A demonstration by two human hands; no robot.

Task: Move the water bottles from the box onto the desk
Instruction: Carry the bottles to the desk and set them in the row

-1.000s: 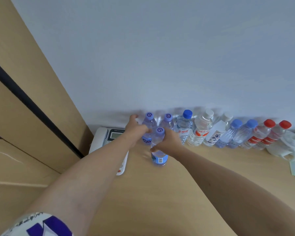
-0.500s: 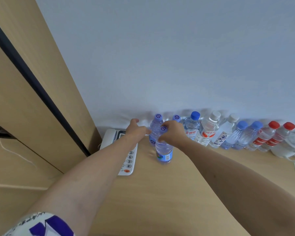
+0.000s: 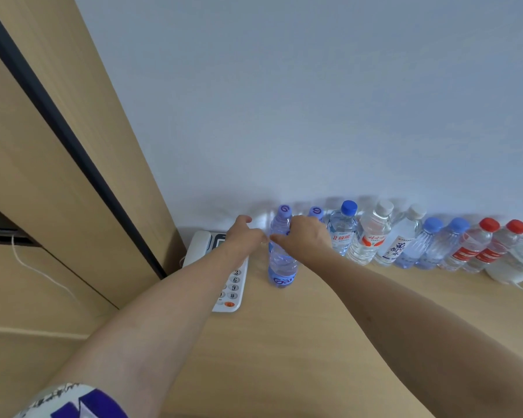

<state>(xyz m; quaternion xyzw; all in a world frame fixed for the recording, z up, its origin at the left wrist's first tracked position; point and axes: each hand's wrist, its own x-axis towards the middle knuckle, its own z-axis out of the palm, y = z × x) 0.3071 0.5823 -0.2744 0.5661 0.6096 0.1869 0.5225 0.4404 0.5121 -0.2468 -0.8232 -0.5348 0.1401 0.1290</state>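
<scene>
Right hand (image 3: 304, 236) grips the top of a front water bottle (image 3: 281, 263) standing on the desk (image 3: 284, 342) before the wall row; left hand (image 3: 243, 236), loosely curled, holds nothing, above a telephone (image 3: 224, 276)

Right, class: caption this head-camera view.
Both hands, left hand and right hand, steady a clear purple-capped plastic bottle on the wooden desk.

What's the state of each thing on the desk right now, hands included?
Front purple-cap bottle: upright on the desk, right hand around its upper part.
Right hand: closed on that bottle.
Left hand: beside the bottle, fingers curled; contact unclear.
Row of bottles: upright along the wall, capped.
Phone: handset on its cradle, partly under the left arm.
Desk: bare wood in front of the bottles.
</scene>
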